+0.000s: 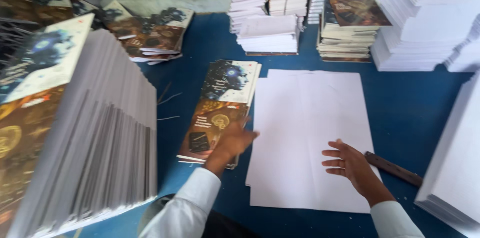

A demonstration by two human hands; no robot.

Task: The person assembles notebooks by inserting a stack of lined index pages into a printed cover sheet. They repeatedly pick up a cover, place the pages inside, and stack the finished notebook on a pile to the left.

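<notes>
Left hand: the left hand (234, 140) lies flat, fingers loose, on the near end of the small pile of printed book covers, dark and white with a glowing head design (221, 108); it grips nothing that I can see.
Right hand: the right hand (351, 164) rests open, fingers spread, on the low stack of large plain white paper sheets (305, 133), grasping nothing.
Where the work lies: covers and sheets sit just beside each other on the blue table (405, 113), the covers left of the sheets.
Progress: judging by the scene, much is stacked already, with a tall leaning stack of covered booklets (85, 128) at left and white bundles (425, 23) at the back; the sheets under the hands look unfinished.
Containers: none in view; everything sits in open piles.
Nearby: a dark flat ruler-like bar (392, 168) lies just right of the right hand.
</notes>
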